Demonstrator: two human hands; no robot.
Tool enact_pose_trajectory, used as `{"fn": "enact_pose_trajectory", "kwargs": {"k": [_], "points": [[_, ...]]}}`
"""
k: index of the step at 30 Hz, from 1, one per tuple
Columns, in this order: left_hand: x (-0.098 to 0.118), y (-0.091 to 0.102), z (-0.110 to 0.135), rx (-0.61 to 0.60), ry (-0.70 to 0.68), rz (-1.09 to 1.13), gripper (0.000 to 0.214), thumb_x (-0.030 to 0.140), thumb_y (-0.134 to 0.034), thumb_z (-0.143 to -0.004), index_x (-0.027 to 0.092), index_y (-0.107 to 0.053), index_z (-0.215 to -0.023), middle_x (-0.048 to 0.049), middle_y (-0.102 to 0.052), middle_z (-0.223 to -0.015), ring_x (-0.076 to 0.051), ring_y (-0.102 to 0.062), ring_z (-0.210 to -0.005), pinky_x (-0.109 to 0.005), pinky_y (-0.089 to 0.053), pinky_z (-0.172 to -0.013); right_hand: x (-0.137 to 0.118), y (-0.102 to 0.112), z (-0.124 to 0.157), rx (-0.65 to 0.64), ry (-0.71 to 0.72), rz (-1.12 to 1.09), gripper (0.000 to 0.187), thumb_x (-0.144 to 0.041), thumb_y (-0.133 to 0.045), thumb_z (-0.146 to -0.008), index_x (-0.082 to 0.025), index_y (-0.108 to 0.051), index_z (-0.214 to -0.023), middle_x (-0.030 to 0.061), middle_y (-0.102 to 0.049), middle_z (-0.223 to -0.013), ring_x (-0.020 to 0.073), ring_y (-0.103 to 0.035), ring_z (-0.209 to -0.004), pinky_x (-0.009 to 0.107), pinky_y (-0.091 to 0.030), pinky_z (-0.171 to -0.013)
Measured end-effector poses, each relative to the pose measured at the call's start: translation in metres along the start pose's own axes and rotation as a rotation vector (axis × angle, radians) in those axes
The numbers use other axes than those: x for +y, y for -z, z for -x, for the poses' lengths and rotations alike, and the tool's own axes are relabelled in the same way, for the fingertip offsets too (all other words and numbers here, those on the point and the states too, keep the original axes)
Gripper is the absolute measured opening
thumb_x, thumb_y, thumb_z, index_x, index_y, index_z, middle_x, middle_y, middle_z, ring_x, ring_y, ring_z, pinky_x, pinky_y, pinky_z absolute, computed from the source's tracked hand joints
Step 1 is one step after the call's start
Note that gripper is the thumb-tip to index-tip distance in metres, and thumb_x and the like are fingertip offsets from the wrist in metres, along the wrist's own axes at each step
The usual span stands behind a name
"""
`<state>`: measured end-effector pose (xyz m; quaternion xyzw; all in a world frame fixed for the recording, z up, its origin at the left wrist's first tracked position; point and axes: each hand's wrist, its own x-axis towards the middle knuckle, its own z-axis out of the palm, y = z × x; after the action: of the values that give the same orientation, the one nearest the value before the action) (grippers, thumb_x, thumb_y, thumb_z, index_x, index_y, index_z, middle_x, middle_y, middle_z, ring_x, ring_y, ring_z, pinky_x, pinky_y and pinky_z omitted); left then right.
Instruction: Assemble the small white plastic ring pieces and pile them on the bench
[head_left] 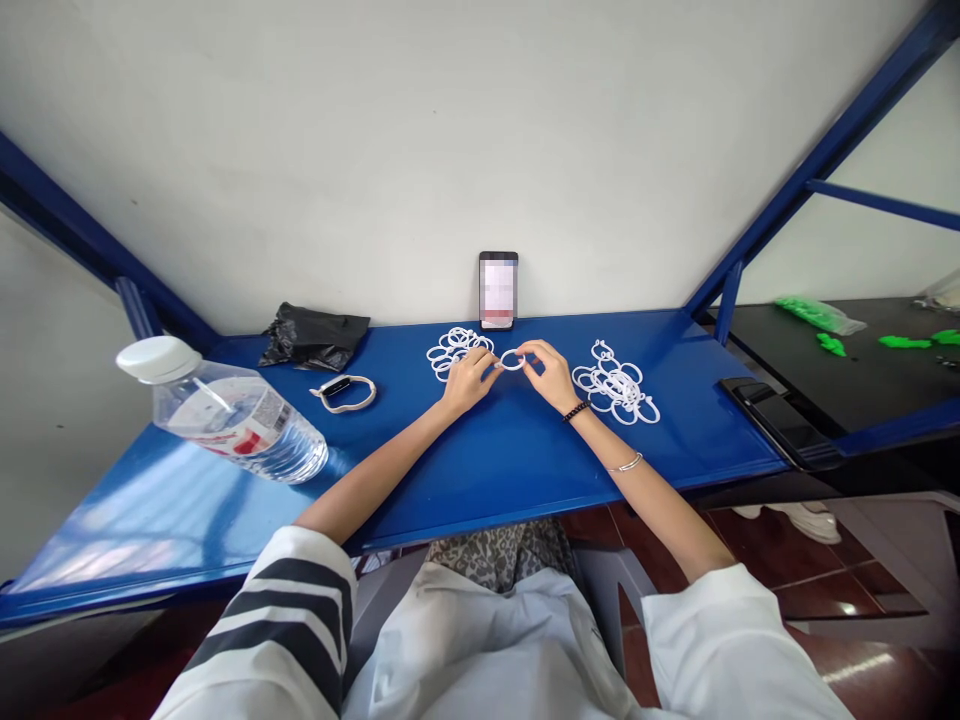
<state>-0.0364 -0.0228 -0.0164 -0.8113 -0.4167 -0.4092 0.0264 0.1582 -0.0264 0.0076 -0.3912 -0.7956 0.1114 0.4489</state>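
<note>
Between my two hands, over the blue table, is one thin white ring (512,367). My left hand (468,380) pinches its left side, with the fingers closed. At the ring's right side, my right hand (550,372) grips it between thumb and fingertips. A pile of similar white rings (450,345) lies just behind my left hand and is partly covered by it. Another heap of white rings (619,388), several with small knobs, rests to the right of my right hand.
A phone (499,290) leans upright against the wall. On the left are a black plastic bag (313,338), a watch with a pale strap (345,393) and a tall water bottle (240,420). A dark device (780,415) sits at the table's right edge. Blue frame bars (817,165) slant up on both sides.
</note>
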Motion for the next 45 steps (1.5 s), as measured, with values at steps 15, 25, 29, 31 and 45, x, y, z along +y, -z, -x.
{"fn": "enact_pose_trajectory", "kwargs": {"k": [15,25,29,31,45], "points": [[-0.009,0.001,-0.002,0.218,0.361,-0.078,0.023,0.035,-0.050,-0.093,0.018,-0.064,-0.097,-0.0115,-0.064,-0.103,-0.023,-0.061,-0.091,-0.030,-0.047,-0.064,0.050,0.028,0.006,0.100,-0.366,0.576,0.036,-0.026,-0.051,-0.087,-0.009,-0.053,-0.118,0.0296,-0.048,-0.134,0.0450,-0.043,-0.123,0.069,-0.028,-0.098],[-0.019,-0.003,0.000,0.326,0.403,-0.082,0.027,0.017,-0.049,-0.087,0.022,-0.061,-0.111,-0.0122,-0.059,-0.108,-0.027,-0.057,-0.101,-0.040,-0.049,-0.079,0.072,0.031,0.011,-0.003,-0.359,0.637,0.037,-0.020,-0.050,-0.086,-0.012,-0.050,-0.122,0.0228,-0.066,-0.109,0.0372,-0.058,-0.108,0.072,-0.018,-0.102],[-0.015,-0.001,-0.001,0.292,0.377,-0.068,0.036,0.008,-0.047,-0.083,0.022,-0.060,-0.114,-0.0134,-0.056,-0.116,-0.029,-0.053,-0.108,-0.046,-0.047,-0.085,0.059,0.028,0.004,-0.165,-0.246,0.509,0.045,-0.010,-0.050,-0.082,-0.014,-0.050,-0.127,0.0163,-0.066,-0.104,0.0308,-0.062,-0.098,0.058,-0.039,-0.096],[-0.013,0.000,-0.002,0.257,0.305,-0.053,0.034,0.007,-0.046,-0.084,0.022,-0.061,-0.110,-0.0128,-0.057,-0.115,-0.029,-0.053,-0.109,-0.045,-0.047,-0.086,0.050,0.025,0.001,-0.245,-0.168,0.379,0.049,-0.007,-0.047,-0.080,-0.016,-0.051,-0.128,0.0115,-0.066,-0.100,0.0257,-0.062,-0.091,0.049,-0.047,-0.090],[0.001,-0.003,-0.002,-0.139,-0.164,-0.017,0.022,0.022,-0.048,-0.092,0.019,-0.063,-0.108,-0.0122,-0.059,-0.113,-0.025,-0.055,-0.108,-0.043,-0.048,-0.092,0.006,0.001,-0.001,-0.242,-0.258,-0.594,0.047,-0.034,-0.058,-0.085,-0.021,-0.049,-0.129,0.0071,-0.064,-0.104,0.0166,-0.065,-0.086,0.035,-0.055,-0.085]]}}
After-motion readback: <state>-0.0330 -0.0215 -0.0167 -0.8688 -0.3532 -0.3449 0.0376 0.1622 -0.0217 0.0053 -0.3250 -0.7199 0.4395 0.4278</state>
